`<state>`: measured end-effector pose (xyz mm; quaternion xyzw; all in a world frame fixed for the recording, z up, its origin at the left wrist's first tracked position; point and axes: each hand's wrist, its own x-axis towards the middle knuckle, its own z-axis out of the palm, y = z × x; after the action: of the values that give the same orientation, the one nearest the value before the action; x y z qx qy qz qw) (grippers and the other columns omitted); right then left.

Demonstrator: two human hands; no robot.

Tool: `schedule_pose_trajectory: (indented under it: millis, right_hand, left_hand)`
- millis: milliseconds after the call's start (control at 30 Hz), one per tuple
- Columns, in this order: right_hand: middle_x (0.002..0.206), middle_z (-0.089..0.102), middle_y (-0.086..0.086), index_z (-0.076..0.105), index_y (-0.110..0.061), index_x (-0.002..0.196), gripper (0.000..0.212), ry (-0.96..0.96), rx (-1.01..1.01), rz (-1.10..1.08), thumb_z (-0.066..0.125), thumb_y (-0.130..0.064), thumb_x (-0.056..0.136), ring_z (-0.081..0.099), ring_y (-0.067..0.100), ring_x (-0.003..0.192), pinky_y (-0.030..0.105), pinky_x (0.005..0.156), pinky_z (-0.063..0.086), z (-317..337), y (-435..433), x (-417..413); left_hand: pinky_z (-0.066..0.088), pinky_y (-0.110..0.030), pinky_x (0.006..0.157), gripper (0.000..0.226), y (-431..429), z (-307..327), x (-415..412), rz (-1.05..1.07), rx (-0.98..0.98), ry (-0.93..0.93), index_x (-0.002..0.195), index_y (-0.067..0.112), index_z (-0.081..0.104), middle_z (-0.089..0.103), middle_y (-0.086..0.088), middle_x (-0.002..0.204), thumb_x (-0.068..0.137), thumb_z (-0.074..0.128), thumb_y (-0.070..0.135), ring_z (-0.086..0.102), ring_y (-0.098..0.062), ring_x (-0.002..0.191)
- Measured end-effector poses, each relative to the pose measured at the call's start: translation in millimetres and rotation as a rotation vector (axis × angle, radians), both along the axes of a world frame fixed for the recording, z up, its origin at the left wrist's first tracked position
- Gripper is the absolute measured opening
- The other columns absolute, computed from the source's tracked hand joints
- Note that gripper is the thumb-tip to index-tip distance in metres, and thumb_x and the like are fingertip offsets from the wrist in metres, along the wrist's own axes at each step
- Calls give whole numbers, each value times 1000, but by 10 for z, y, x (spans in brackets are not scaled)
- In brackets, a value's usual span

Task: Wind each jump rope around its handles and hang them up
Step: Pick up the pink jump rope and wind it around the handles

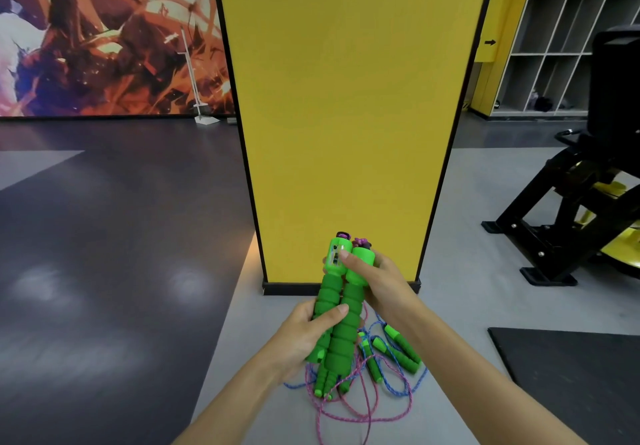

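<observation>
While the left hand (304, 337) and right hand (375, 281) both clasp the paired green handles (337, 309) before the yellow pillar (346, 98), winding could drag the tangled ropes (367, 410) along.

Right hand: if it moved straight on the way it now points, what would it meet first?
The right hand grips the top of the green handles, so they would travel with it. Beyond them, it would probably meet the lower part of the yellow pillar first, though depth is unclear.

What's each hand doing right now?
Left hand: grips the green handles at the foam.
Right hand: grips the same handles near the top.
</observation>
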<state>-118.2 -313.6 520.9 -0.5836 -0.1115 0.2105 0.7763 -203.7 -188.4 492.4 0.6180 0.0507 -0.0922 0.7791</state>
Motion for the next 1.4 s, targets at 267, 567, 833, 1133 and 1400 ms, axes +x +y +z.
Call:
schedule_pose_trajectory:
  millis: [267, 567, 833, 1133, 1400]
  right_hand:
    - [93, 67, 26, 67, -5, 92, 28, 14, 22, -181, 78, -23, 73, 65, 33, 80, 54, 81, 54, -54, 65, -35]
    - [84, 69, 15, 67, -12, 87, 25, -21, -80, -300, 80, -28, 73, 68, 34, 80, 50, 79, 56, -97, 46, -34]
    - [85, 68, 14, 63, -10, 93, 24, -20, -62, -280, 76, -23, 78, 67, 30, 77, 46, 77, 57, -114, -25, -33]
    - [96, 71, 17, 63, -8, 102, 36, 37, -110, -235, 76, -29, 76, 70, 30, 82, 45, 76, 58, -132, -124, -12]
    - [100, 63, 1, 60, -19, 95, 53, -68, -267, -170, 25, -59, 94, 59, 16, 96, 37, 86, 46, -148, -321, 404]
  left_hand:
    - [57, -42, 83, 38, -7, 1, -172, -90, 48, 114, 105, 6, 66, 71, -19, 106, 75, 80, 25, 69, -30, 93]
    - [54, -25, 55, 14, -7, 77, -238, -99, 301, 163, 84, 8, 68, 65, -11, 75, 74, 77, 4, 62, -19, 62]
    - [56, -27, 57, 31, 37, 162, -235, -133, 275, 172, 104, 3, 64, 72, -9, 79, 76, 77, 5, 70, -17, 71]
    - [52, -26, 51, 18, 6, 136, -208, -69, 329, 154, 90, 3, 70, 70, -8, 75, 76, 77, 10, 63, -16, 61]
    - [48, -22, 45, 15, 186, 270, -223, -118, 344, 114, 76, 12, 69, 67, -5, 69, 65, 75, 19, 61, -13, 56]
